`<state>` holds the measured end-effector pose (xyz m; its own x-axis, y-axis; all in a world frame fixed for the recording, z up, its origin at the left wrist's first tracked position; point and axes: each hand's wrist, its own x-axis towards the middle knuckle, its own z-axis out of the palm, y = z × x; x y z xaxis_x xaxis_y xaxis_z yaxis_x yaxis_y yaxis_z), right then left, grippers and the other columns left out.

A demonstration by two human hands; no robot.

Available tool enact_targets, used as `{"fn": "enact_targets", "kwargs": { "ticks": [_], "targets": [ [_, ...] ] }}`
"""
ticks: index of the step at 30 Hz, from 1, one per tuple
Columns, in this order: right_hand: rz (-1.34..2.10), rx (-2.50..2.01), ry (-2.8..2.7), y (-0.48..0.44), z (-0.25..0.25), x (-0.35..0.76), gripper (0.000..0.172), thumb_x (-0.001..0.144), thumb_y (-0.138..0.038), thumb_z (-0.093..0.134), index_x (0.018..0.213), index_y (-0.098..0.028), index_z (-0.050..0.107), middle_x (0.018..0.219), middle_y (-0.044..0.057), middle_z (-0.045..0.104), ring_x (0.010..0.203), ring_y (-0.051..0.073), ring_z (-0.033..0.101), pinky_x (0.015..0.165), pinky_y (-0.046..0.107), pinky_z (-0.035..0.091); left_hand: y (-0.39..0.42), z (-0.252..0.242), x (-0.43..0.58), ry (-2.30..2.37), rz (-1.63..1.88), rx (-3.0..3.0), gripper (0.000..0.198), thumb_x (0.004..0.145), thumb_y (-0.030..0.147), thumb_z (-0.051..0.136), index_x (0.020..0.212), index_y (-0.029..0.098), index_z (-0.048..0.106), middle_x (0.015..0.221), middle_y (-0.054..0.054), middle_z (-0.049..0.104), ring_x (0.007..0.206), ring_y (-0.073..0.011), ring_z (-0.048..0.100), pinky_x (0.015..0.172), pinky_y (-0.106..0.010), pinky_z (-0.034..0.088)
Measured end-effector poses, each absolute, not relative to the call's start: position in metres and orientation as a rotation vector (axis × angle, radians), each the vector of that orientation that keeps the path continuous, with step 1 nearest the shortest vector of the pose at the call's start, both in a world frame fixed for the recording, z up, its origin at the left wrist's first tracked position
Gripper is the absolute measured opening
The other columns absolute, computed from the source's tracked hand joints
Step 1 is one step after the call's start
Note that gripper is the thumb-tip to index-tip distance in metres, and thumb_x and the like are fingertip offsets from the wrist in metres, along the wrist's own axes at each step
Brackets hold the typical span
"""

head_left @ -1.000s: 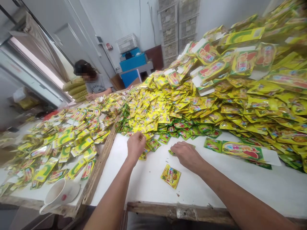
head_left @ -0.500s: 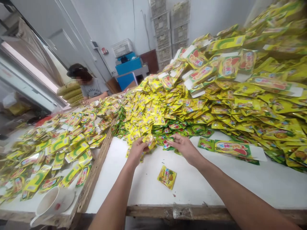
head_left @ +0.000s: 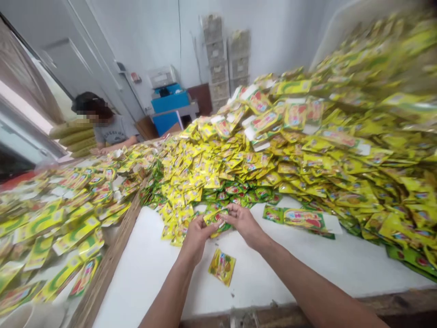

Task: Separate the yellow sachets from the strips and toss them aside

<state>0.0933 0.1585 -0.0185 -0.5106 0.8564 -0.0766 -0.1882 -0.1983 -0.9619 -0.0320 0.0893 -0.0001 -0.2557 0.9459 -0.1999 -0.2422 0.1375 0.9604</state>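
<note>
Both hands meet over the white table top, just in front of the heap. My left hand (head_left: pixel 197 234) is closed on the left end of a small stack of sachets, with yellow showing at the edge. My right hand (head_left: pixel 243 224) pinches the right side of the green sachet (head_left: pixel 215 218) that lies on top of that stack. Fingers cover part of both, so how many sachets there are cannot be made out. Below the hands a single yellow pineapple sachet (head_left: pixel 221 267) lies flat on the table. To the right rests a flat yellow and green carton (head_left: pixel 303 218).
A high heap of yellow sachets (head_left: pixel 246 159) rises behind and to the right, with green sachets (head_left: pixel 235 191) at its foot. Left of a wooden divider (head_left: pixel 112 255) many cartons (head_left: pixel 77 218) are spread. Another person (head_left: pixel 114 130) sits at the far left. Stacked crates (head_left: pixel 218 68) stand by the wall.
My right hand has come left from the heap with a green sachet and joined my left hand, laying it over the yellow one. The camera view has turned slightly to the right.
</note>
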Motion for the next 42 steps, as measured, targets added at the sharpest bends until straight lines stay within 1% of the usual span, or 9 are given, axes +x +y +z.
{"fn": "enact_targets", "kwargs": {
  "ticks": [8,12,16,20,22,25,28,35,42],
  "targets": [
    [1.866,-0.839,-1.485,0.152,-0.001,0.102,0.040,0.056,-0.047,0.078,0.076,-0.015,0.065,0.068,0.001,0.066,0.070,0.017,0.061,0.069,0.030,0.046,0.091,-0.020,-0.033,1.279,1.463,0.852,0.045,0.052,0.026,0.083,0.087,0.017,0.057,0.081,-0.004,0.066,0.076,-0.0175,0.062,0.069,-0.027,0.049],
    [1.897,-0.792,-1.534,0.147,-0.001,0.101,0.041,0.055,-0.047,0.078,0.078,-0.015,0.066,0.068,0.001,0.067,0.067,0.017,0.062,0.069,0.031,0.047,0.088,-0.033,-0.028,1.310,1.588,0.797,0.062,0.051,0.033,0.083,0.103,0.020,0.051,0.064,0.003,0.058,0.062,-0.0150,0.060,0.059,-0.024,0.047],
    [1.535,-0.931,-1.580,0.179,0.029,0.108,0.041,0.069,-0.050,0.069,0.092,-0.017,0.068,0.079,0.005,0.069,0.075,0.020,0.062,0.068,0.032,0.047,0.089,-0.040,-0.029,1.447,1.635,0.853,0.068,0.060,0.049,0.075,0.115,0.019,0.049,0.057,0.005,0.053,0.049,-0.0120,0.051,0.050,-0.023,0.043],
    [0.936,-1.348,-1.494,0.257,0.102,0.135,0.051,0.078,-0.054,0.056,0.114,-0.019,0.062,0.090,0.011,0.068,0.072,0.023,0.061,0.058,0.034,0.046,0.092,-0.050,-0.036,1.553,1.520,0.964,0.057,0.062,0.057,0.069,0.100,0.016,0.060,0.062,0.000,0.057,0.055,-0.0149,0.053,0.052,-0.026,0.045],
    [0.545,-1.560,-1.513,0.298,0.136,0.148,0.047,0.077,-0.050,0.058,0.111,-0.018,0.065,0.112,0.014,0.062,0.091,0.027,0.059,0.069,0.037,0.047,0.094,-0.056,-0.037,1.599,1.554,0.971,0.056,0.061,0.062,0.066,0.094,0.017,0.063,0.063,-0.001,0.058,0.056,-0.0153,0.053,0.053,-0.026,0.046],
    [0.399,-1.695,-1.504,0.338,0.162,0.153,0.048,0.061,-0.045,0.076,0.101,-0.018,0.071,0.126,0.017,0.054,0.119,0.041,0.041,0.088,0.049,0.038,0.095,-0.061,-0.039,1.665,1.614,0.938,0.058,0.060,0.066,0.063,0.089,0.017,0.064,0.064,-0.001,0.059,0.056,-0.0159,0.054,0.053,-0.026,0.046],
    [0.413,-1.711,-1.530,0.348,0.159,0.147,0.047,0.054,-0.042,0.081,0.094,-0.018,0.073,0.125,0.019,0.055,0.122,0.044,0.038,0.090,0.051,0.036,0.094,-0.058,-0.044,1.690,1.562,0.927,0.057,0.059,0.066,0.064,0.087,0.016,0.064,0.069,-0.004,0.063,0.061,-0.0181,0.058,0.056,-0.028,0.048],
    [0.589,-1.487,-1.532,0.301,0.134,0.143,0.061,0.067,-0.043,0.069,0.119,-0.012,0.061,0.111,0.017,0.066,0.095,0.030,0.062,0.077,0.038,0.048,0.088,-0.036,-0.046,1.652,1.516,0.890,0.052,0.060,0.062,0.066,0.084,0.015,0.066,0.069,-0.005,0.065,0.061,-0.0186,0.059,0.059,-0.029,0.049],
    [1.598,-0.990,-1.261,0.189,0.045,0.094,0.059,0.051,-0.043,0.079,0.101,-0.014,0.067,0.082,0.008,0.073,0.085,0.025,0.066,0.082,0.039,0.048,0.084,-0.013,-0.042,1.377,1.576,0.798,0.056,0.069,0.061,0.061,0.102,0.017,0.068,0.101,-0.011,0.069,0.092,-0.0240,0.063,0.078,-0.034,0.049]
  ]
}}
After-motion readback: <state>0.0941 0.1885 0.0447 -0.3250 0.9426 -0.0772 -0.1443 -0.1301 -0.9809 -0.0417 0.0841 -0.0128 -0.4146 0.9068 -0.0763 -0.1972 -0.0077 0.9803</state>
